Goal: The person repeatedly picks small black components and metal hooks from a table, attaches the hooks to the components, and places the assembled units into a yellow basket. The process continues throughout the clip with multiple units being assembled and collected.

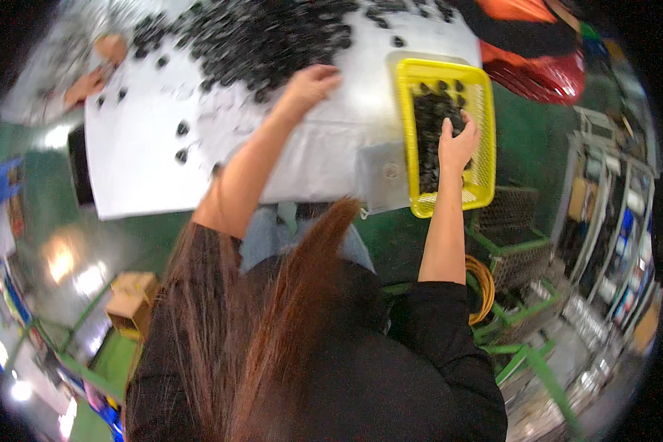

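Note:
A large heap of small black parts (265, 44), rounded and dark, spreads over the far side of a white-covered table (140, 169). Just in front of the heap's right side is my left hand (313, 87), its fingers curled together; whatever they may hold is hidden. At the table's right edge sits a yellow plastic basket (486, 166) with many of the same black parts inside. My right hand (458, 146) reaches over the basket, thumb and fingers apart above the parts. I see nothing gripped in it.
Another person's hand (85, 87) rests at the table's far left, and a person in orange and black (519, 29) is at the far right. Green-framed metal crates (516, 254) and a coiled orange hose (482, 291) lie right of me. Cardboard boxes (131, 306) stand lower left.

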The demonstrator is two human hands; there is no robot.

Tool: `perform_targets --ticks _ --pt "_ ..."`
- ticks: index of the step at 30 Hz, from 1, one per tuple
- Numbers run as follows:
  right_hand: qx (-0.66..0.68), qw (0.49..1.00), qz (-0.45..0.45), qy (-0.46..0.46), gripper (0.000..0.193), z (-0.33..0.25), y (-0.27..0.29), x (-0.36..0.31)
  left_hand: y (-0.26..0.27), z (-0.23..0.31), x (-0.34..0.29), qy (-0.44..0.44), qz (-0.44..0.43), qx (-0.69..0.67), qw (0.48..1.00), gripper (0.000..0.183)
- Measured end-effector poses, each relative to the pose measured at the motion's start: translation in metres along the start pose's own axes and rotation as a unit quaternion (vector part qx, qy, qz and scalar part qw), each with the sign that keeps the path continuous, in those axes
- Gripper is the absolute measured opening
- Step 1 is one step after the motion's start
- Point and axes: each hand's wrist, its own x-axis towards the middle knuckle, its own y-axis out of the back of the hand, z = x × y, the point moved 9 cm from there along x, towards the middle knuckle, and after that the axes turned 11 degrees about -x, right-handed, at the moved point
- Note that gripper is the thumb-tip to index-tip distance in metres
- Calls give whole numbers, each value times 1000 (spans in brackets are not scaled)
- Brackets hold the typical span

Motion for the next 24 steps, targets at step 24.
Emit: perform_targets --ticks 24 --pt "225 793 -561 73 28 -326 -181 -267 223 -94 -210 -42 283 27 958 18"
